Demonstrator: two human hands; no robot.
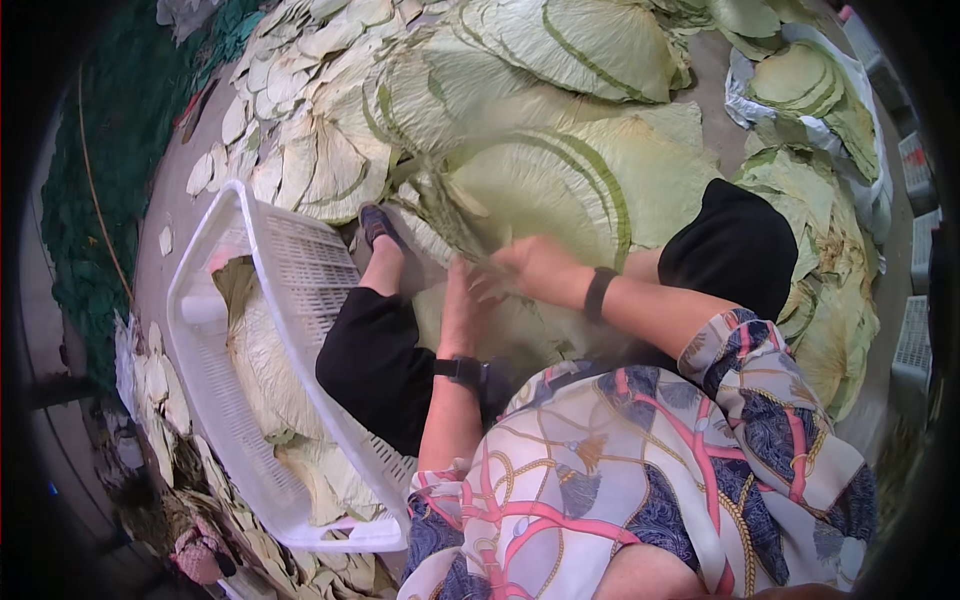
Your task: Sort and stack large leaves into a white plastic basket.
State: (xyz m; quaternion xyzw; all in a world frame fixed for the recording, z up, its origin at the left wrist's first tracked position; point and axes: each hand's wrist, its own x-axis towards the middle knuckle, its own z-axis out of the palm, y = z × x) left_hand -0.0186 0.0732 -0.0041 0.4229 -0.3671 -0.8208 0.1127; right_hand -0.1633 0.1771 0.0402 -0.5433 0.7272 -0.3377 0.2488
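In the middle of the head view, both of my hands grip the bunched stem end of a dried leaf, likely a lotus leaf (pixel 448 217). My left hand (pixel 466 304) has its thumb raised against the leaf. Close by on the right, my right hand (pixel 541 264) is curled with the fingertips pinched; motion blur hides exactly how they meet the leaf. Beyond the hands spreads a stack of large pale-green half-round leaves (pixel 540 191), their rims showing as darker green bands. Another broad leaf surface lies between my legs, partly covered by my forearms.
A white plastic basket (pixel 304 274) with folded leaves (pixel 274 375) inside stands by my left leg. Leaf heaps (pixel 577 45) cover the floor ahead. On the right are a white sack (pixel 862 82) of leaves and several crates (pixel 911 337). Dark green netting (pixel 97 202) lies far left.
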